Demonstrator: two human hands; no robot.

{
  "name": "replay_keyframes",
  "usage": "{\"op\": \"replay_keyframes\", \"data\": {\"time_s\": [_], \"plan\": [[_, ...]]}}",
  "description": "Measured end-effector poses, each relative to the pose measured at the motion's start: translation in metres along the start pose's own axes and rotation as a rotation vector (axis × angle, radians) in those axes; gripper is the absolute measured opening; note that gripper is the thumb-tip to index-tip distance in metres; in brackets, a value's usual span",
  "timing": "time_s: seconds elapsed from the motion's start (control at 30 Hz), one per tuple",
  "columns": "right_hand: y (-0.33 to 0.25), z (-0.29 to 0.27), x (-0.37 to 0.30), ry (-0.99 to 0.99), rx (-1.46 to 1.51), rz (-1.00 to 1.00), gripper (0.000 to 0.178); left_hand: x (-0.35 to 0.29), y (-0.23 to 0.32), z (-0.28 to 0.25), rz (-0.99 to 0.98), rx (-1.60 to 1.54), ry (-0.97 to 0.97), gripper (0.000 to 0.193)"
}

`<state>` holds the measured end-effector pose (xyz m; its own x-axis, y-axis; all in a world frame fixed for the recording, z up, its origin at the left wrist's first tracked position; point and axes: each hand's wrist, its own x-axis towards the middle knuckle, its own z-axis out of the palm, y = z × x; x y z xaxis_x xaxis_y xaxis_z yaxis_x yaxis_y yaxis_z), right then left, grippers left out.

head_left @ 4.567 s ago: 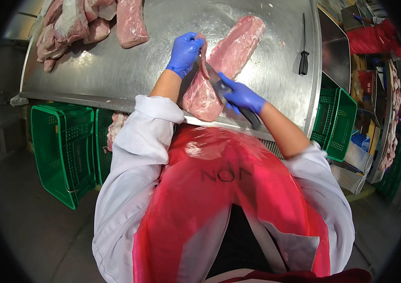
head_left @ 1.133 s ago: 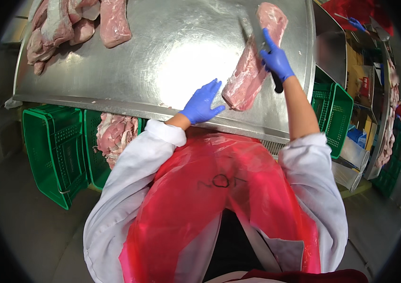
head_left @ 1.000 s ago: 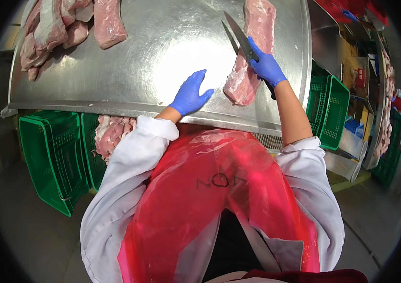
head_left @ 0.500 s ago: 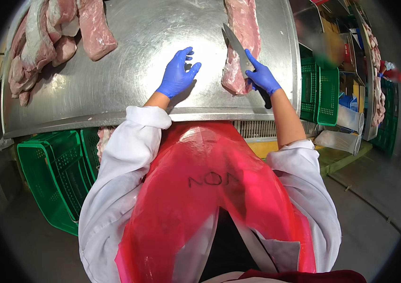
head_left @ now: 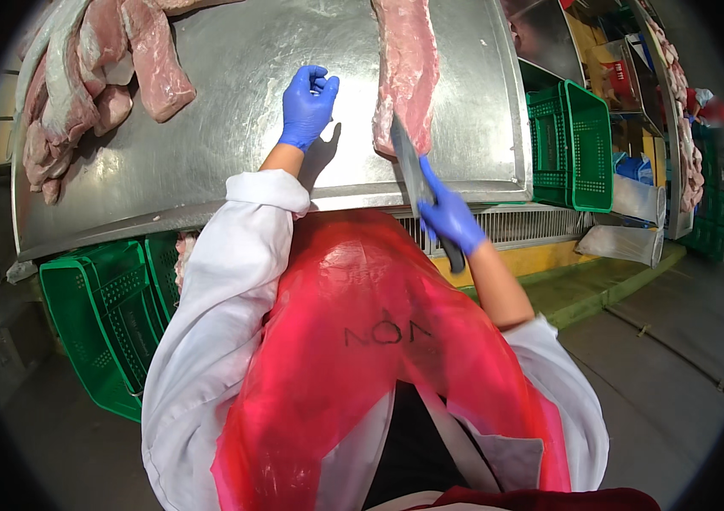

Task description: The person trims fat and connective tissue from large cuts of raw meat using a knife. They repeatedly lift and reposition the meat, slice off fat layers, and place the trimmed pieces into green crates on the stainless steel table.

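1. Loin (head_left: 409,72): laid lengthwise on bench (head_left: 243,111), nearer right edge, close end short of near edge.
2. Knife (head_left: 411,166): blade tip over loin's close end; contact impossible to tell.
3. Right hand (head_left: 454,220): wrapped round knife handle at near edge, index finger extended.
4. Left hand (head_left: 306,106): half-open, fingers loosely curled, over bench left of loin.
5. Meat pile (head_left: 77,94): along left edge.
6. Green crate (head_left: 593,140): beside right edge.

Scuffed shiny metal table (head_left: 226,111), glossy plastic apron (head_left: 353,272), matt cloth sleeves (head_left: 226,255), green plastic crate (head_left: 592,153), smooth metal knife blade (head_left: 411,166), handle (head_left: 455,257) probably plastic
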<state>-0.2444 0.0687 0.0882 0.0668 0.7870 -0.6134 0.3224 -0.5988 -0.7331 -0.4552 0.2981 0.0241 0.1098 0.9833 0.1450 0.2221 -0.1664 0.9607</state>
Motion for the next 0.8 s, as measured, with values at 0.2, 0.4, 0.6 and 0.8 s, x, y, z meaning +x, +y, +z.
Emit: {"op": "replay_keyframes", "data": {"time_s": [0.2, 0.4, 0.6, 0.8], "plan": [[0.047, -0.027, -0.083, 0.076, 0.216, -0.094, 0.082, -0.010, -0.011, 0.083, -0.073, 0.356, -0.214, 0.046], [0.010, -0.041, -0.008, 0.389, 0.203, -0.228, 0.083, -0.004, -0.014, 0.085, -0.336, 0.547, -0.522, 0.058], [-0.037, -0.016, 0.065, 0.469, 0.023, -0.219, 0.086, 0.008, -0.037, 0.093, -0.360, 0.468, -0.488, 0.054], [-0.026, -0.012, 0.100, 0.577, -0.148, -0.218, 0.086, 0.005, -0.059, 0.095, -0.314, 0.261, -0.562, 0.039]]}}
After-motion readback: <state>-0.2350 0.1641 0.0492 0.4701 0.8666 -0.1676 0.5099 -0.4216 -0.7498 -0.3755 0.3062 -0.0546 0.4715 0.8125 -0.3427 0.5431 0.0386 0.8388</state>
